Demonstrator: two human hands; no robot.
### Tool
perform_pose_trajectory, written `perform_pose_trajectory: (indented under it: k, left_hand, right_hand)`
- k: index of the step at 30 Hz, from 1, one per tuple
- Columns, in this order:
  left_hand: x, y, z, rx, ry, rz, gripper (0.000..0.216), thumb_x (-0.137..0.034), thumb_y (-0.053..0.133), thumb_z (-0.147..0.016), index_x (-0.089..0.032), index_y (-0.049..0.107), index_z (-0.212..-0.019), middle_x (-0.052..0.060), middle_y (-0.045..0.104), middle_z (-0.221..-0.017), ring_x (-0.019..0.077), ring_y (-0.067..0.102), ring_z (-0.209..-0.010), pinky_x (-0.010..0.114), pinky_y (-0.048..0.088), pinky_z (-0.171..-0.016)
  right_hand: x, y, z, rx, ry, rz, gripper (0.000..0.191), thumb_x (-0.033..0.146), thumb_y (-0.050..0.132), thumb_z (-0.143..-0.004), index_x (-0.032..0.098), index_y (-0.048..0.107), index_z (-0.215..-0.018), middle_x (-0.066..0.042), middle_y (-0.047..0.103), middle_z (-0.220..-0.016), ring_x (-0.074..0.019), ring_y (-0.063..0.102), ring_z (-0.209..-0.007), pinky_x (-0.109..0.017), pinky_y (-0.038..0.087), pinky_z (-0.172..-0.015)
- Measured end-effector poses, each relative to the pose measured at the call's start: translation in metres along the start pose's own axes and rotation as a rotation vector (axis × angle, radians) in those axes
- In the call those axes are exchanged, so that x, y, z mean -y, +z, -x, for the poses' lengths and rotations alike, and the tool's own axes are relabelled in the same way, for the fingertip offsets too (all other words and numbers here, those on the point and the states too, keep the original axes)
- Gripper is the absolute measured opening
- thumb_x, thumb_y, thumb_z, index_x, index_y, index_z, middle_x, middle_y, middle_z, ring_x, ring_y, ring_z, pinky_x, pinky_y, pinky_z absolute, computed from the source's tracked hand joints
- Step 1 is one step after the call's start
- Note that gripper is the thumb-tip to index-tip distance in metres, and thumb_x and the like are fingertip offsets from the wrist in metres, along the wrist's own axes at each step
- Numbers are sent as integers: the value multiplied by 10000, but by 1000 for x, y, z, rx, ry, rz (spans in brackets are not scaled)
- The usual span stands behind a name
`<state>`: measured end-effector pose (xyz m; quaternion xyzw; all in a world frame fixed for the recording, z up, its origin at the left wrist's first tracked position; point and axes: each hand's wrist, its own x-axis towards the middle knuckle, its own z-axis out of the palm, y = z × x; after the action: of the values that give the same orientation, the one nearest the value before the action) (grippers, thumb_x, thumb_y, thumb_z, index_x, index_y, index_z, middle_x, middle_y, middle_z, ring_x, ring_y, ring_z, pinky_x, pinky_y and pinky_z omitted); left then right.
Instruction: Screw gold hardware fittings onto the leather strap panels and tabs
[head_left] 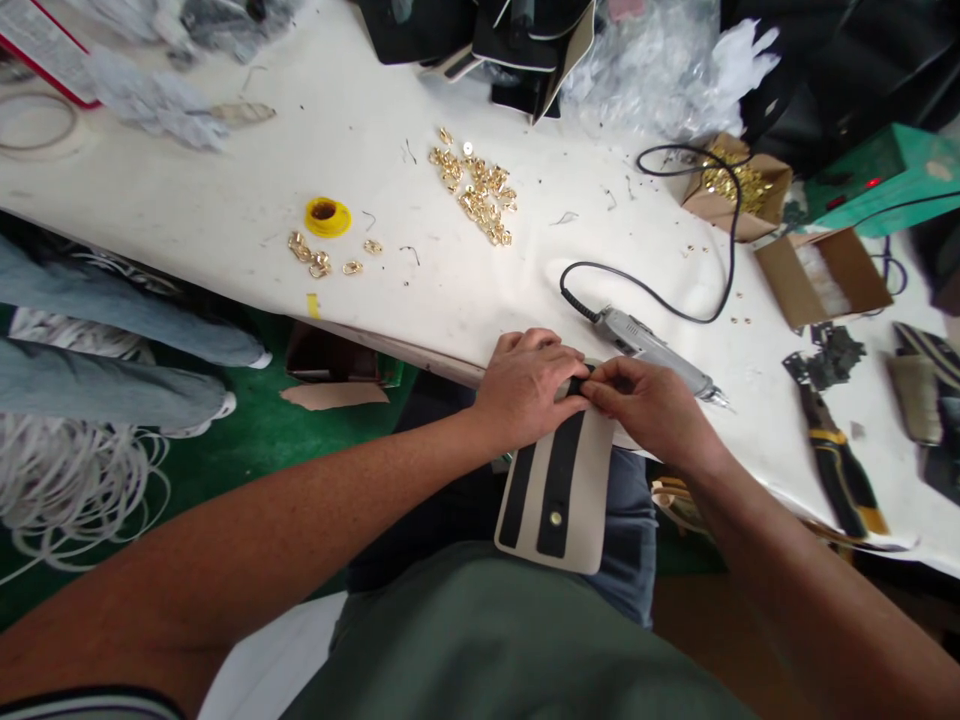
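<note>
A beige panel (598, 470) with black strips and a brass-coloured stud hangs over the table's front edge, above my lap. My left hand (529, 385) lies across its far end, thumb and fingers closed on it. At the same end, the fingertips of my right hand (649, 402) pinch together at a black strip. Whatever small part sits between those fingertips is hidden. Just beyond my right hand lies a grey electric screwdriver (645, 345), its tip pointing right and its black cord running back.
Gold-coloured metal fittings (480, 190) lie in a pile behind my hands, more beside a yellow ring (328, 217). Pliers (840, 460), an open carton (821, 275) and a box of brass pieces (739, 187) are at right. Another person's legs (112, 385) stand at left.
</note>
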<state>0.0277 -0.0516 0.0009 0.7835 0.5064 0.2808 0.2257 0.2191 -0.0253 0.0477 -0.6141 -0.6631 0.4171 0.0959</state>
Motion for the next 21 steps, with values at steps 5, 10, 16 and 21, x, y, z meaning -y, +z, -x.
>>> perform_pose_trajectory:
  k: [5, 10, 16, 21]
  left_hand:
    - [0, -1, 0, 10, -13, 7, 273, -408, 771, -888, -277, 733, -1125, -16, 758, -1299, 287, 548, -1301, 487, 352, -1049]
    - [-1, 0, -1, -8, -20, 13, 265, -410, 778, -881, -266, 729, -1099, -25, 766, -1271, 281, 555, -1291, 484, 350, -1046]
    - [0, 0, 0, 6, -21, 16, 283, -414, 776, -880, -268, 721, -1116, 7, 763, -1286, 285, 555, -1297, 484, 355, -1047]
    - [-1, 0, 0, -20, -21, 8, 279, -387, 791, -868, -271, 720, -1111, -20, 767, -1278, 275, 559, -1293, 478, 355, -1051]
  right_hand:
    - [-5, -7, -11, 120, 44, -69, 246, 455, 729, -808, 210, 700, -808, 3, 665, -657, -159, 580, -590, -297, 431, -566]
    - [-5, -12, -15, 177, -2, -44, 224, 433, 723, -812, 213, 698, -776, 15, 641, -620, -148, 559, -589, -288, 418, -569]
    - [-5, -5, -6, 69, -22, 2, 228, 431, 697, -843, 212, 712, -784, 17, 641, -655, -139, 536, -616, -292, 393, -580]
    - [-6, -6, -9, 105, 47, -85, 232, 433, 737, -802, 203, 703, -797, 13, 635, -645, -144, 557, -601, -287, 419, -578]
